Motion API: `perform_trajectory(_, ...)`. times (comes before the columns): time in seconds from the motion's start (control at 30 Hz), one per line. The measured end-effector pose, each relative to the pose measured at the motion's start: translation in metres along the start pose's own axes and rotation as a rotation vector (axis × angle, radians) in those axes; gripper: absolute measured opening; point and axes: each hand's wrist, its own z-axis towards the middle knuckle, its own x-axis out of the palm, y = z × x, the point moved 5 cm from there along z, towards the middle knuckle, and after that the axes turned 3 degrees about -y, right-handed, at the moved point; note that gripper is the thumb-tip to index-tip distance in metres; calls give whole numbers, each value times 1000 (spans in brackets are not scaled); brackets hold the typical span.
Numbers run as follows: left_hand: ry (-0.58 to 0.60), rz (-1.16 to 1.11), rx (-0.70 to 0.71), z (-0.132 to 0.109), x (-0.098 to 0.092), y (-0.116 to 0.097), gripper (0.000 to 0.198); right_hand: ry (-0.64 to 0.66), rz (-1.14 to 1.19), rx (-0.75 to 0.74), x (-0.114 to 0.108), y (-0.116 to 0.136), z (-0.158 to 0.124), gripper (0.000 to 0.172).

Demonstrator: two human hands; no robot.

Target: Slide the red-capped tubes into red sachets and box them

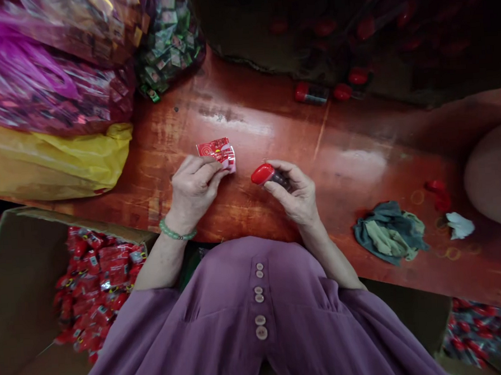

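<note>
My left hand [194, 187], with a green bead bracelet [175, 232] on its wrist, pinches a red printed wrapper [213, 148] with pink and white parts. Whether it is one piece or a few stacked together I cannot tell. In my right hand [298, 195] is a small red-capped container [263, 174], held tilted between thumb and fingers. Its clear body shows dark contents, and the red end points left toward the wrapper. A gap separates the two hands above the reddish wooden table [230, 211].
At the left, bags of small packets [98, 94] rest over a yellow bag [51, 164]. Below stands a carton [24, 277] of red wrapped pieces [100, 285]. Another red-capped container [311, 93] lies at the back. A crumpled cloth [389, 231] is on the right.
</note>
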Motion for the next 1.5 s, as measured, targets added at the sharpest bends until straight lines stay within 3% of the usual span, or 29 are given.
perform_trajectory(0.27,84,-75,-32,-16,18,3,20,56,-90,-95,26,-14,27,32)
perform_trajectory(0.43,-26,-131,-49,-8,-5,-5,13,212,-325,-292,50,-26,38,30)
perform_trajectory(0.6,-103,-249,-29,-1,-33,-22,7,277,-494,-376,59,-36,43,34)
perform_trajectory(0.73,-119,-263,-48,-5,-37,-28,6,245,-406,-353,52,-28,42,33)
perform_trajectory(0.87,-88,-286,-89,-12,-29,-29,7,66,-231,-211,22,1,29,34)
perform_trajectory(0.93,-54,-339,-90,-14,-25,-32,9,58,-216,-177,11,18,17,33)
perform_trajectory(1.1,-3,-540,-72,-19,-17,-39,11,151,-235,-258,4,42,-9,32)
perform_trajectory(1.5,178,-757,-235,-40,19,-35,14,462,-519,-299,4,39,-22,32)
